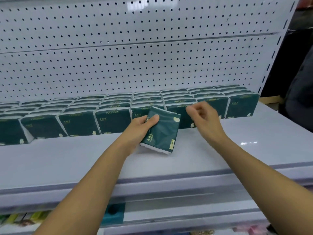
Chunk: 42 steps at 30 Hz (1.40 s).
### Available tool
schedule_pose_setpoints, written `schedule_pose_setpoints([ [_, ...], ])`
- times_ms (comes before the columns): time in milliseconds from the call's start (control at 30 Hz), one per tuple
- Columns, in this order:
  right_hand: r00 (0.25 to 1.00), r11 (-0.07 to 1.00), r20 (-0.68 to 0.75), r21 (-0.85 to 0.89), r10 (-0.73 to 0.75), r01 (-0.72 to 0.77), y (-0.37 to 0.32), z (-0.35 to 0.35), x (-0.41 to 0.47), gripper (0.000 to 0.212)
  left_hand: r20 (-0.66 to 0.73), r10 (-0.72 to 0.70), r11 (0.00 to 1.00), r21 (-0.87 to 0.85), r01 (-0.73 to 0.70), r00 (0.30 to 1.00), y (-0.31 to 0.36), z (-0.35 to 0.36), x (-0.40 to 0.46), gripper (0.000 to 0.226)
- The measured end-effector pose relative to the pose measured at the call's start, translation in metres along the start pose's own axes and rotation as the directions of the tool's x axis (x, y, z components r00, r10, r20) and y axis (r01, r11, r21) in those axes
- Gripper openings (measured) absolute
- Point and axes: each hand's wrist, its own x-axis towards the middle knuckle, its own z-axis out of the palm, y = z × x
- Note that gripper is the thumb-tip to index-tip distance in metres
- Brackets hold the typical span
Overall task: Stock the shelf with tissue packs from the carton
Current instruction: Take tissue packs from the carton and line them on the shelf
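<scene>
My left hand point(142, 128) grips a dark green tissue pack point(162, 133), thumb on its front face. The pack is tilted, and its white lower edge rests on the white shelf point(220, 150). Just to the pack's right, my right hand point(203, 114) hovers with loosely curled fingers and holds nothing. Behind both hands, several rows of matching green tissue packs point(111, 121) stand upright along the back of the shelf. The carton is out of sight.
A white pegboard back panel point(135, 56) rises behind the rows. Bare shelf surface lies in front of the packs, out to the shelf's front lip point(169, 184). A teal price-tag holder point(113, 214) sits on a lower rail. Dark shapes stand at the far right.
</scene>
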Motion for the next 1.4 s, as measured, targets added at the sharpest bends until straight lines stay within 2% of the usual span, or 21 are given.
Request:
schedule_pose_setpoints([
  [67, 0.97, 0.988, 0.243, 0.144, 0.01, -0.046, -0.014, -0.003, -0.01, 0.021, 0.061, 0.031, 0.997, 0.063, -0.034, 0.998, 0.004, 0.011, 0.001, 0.034],
  [133, 0.907, 0.972, 0.417, 0.183, 0.06, -0.149, -0.016, -0.009, -0.013, 0.028, 0.121, 0.036, 0.99, 0.134, -0.052, 0.992, 0.009, 0.025, 0.001, 0.038],
  [200, 0.879, 0.965, 0.463, 0.164, 0.109, -0.206, -0.008, -0.019, -0.014, 0.027, 0.106, 0.038, 0.978, 0.199, -0.058, 0.994, 0.015, 0.04, 0.003, 0.044],
  [233, 0.882, 0.961, 0.454, 0.161, 0.129, -0.223, -0.002, -0.027, -0.013, 0.025, 0.042, 0.076, 0.968, 0.238, -0.084, 0.996, 0.016, 0.048, 0.005, 0.046],
  [267, 0.889, 0.953, 0.43, 0.171, 0.156, -0.25, 0.004, -0.035, -0.011, 0.024, -0.054, 0.161, 0.944, 0.298, -0.138, 0.985, 0.015, 0.055, 0.01, 0.045],
  [300, 0.898, 0.944, 0.401, 0.185, 0.182, -0.274, 0.01, -0.045, -0.01, 0.025, -0.147, 0.288, 0.897, 0.388, -0.212, 0.946, 0.013, 0.06, 0.016, 0.04],
  [333, 0.903, 0.932, 0.378, 0.206, 0.205, -0.297, 0.016, -0.055, -0.008, 0.027, -0.208, 0.435, 0.81, 0.516, -0.279, 0.876, 0.009, 0.065, 0.022, 0.031],
  [367, 0.908, 0.926, 0.358, 0.216, 0.219, -0.309, 0.023, -0.065, -0.006, 0.03, -0.217, 0.57, 0.681, 0.664, -0.307, 0.793, 0.005, 0.068, 0.028, 0.021],
  [400, 0.911, 0.923, 0.336, 0.216, 0.238, -0.32, 0.029, -0.074, -0.004, 0.032, -0.173, 0.668, 0.542, 0.779, -0.314, 0.724, 0.002, 0.069, 0.033, 0.014],
  [433, 0.917, 0.925, 0.306, 0.2, 0.254, -0.323, 0.036, -0.082, -0.001, 0.033, -0.104, 0.718, 0.421, 0.853, -0.309, 0.688, -0.002, 0.071, 0.04, 0.023],
  [467, 0.923, 0.925, 0.27, 0.188, 0.274, -0.329, 0.044, -0.088, 0.002, 0.033, -0.027, 0.719, 0.323, 0.898, -0.3, 0.694, -0.005, 0.073, 0.047, 0.04],
  [567, 0.939, 0.933, 0.165, 0.154, 0.301, -0.326, 0.066, -0.104, 0.011, 0.026, 0.117, 0.587, 0.065, 0.98, -0.19, 0.801, -0.009, 0.079, 0.063, 0.079],
  [667, 0.949, 0.948, 0.063, 0.062, 0.31, -0.313, 0.084, -0.112, 0.022, 0.022, 0.135, 0.52, -0.073, 0.991, -0.114, 0.844, -0.013, 0.082, 0.073, 0.091],
  [733, 0.953, 0.953, 0.018, -0.004, 0.304, -0.304, 0.09, -0.114, 0.03, 0.02, 0.123, 0.508, -0.096, 0.992, -0.085, 0.853, -0.013, 0.083, 0.076, 0.091],
  [833, 0.966, 0.963, -0.016, -0.074, 0.259, -0.259, 0.089, -0.111, 0.04, 0.02, 0.101, 0.517, -0.078, 0.994, -0.07, 0.85, -0.015, 0.084, 0.08, 0.09],
  [1000, 0.976, 0.96, -0.113, -0.194, 0.185, -0.204, 0.084, -0.098, 0.048, 0.034, 0.091, 0.522, -0.059, 0.996, -0.07, 0.848, -0.015, 0.085, 0.082, 0.089],
  [1300, 0.973, 0.921, -0.109, -0.316, 0.203, -0.227, 0.083, -0.086, 0.051, 0.037, 0.091, 0.541, -0.073, 0.995, -0.061, 0.836, -0.016, 0.086, 0.083, 0.09],
  [1400, 0.973, 0.878, -0.144, -0.424, 0.179, -0.224, 0.077, -0.087, 0.047, 0.042, 0.088, 0.529, -0.088, 0.995, -0.048, 0.844, -0.013, 0.087, 0.081, 0.089],
])
